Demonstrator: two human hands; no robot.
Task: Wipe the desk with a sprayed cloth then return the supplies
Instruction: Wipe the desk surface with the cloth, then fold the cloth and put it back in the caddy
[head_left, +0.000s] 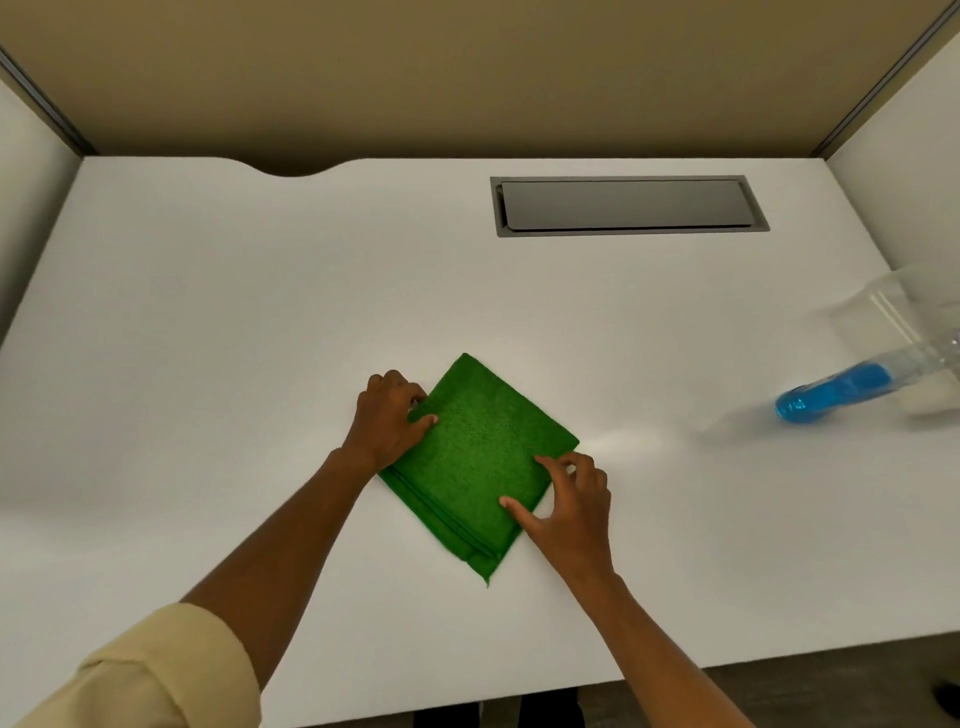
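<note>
A folded green cloth (480, 457) lies flat on the white desk (260, 322), turned like a diamond near the front middle. My left hand (387, 418) pinches its left edge with curled fingers. At the right lower edge my right hand (569, 499) rests with spread fingers, thumb and fingertips on the fabric. A spray bottle with blue liquid (831, 395) lies tilted inside a clear plastic container (909, 317) at the far right of the desk, away from both hands.
A grey cable hatch (628, 205) is set into the desk at the back right. Partition walls close in the back and both sides. The front edge of the desk runs just below my forearms.
</note>
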